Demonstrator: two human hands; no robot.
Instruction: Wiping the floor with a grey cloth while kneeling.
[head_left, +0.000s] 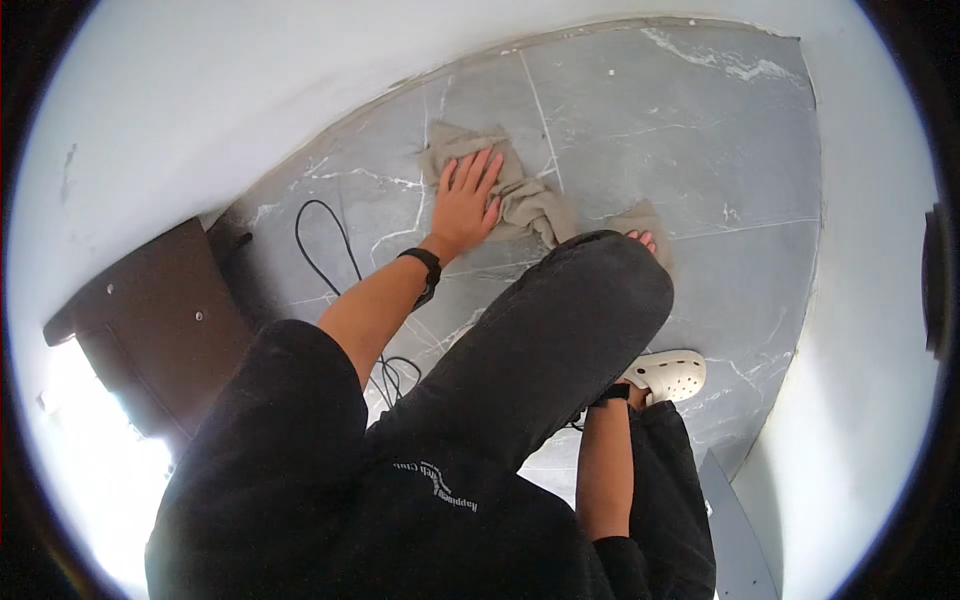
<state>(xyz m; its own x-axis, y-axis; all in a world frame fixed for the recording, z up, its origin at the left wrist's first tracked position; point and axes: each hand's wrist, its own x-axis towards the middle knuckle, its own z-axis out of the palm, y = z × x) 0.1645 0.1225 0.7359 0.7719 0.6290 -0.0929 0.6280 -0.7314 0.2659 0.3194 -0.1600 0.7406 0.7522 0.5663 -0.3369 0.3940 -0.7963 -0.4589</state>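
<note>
My left hand (465, 202) lies flat, fingers spread, on a crumpled beige cloth (536, 206) on the grey marble-look tile floor (637, 150). The cloth is bunched to the right of the hand. My right hand (643, 241) is mostly hidden behind my bent knee; only some fingertips show. They rest on a beige cloth part (637, 217) beside the knee. Whether the two cloth parts are one piece is hidden by the leg. I wear a dark band on each wrist.
A black cable (330, 214) loops over the floor left of my knee. A dark brown furniture panel (165, 300) stands at the left. White walls (862, 225) edge the floor ahead and at the right. A cream clog (679, 375) is on my foot. A grey panel (735, 525) is at the lower right.
</note>
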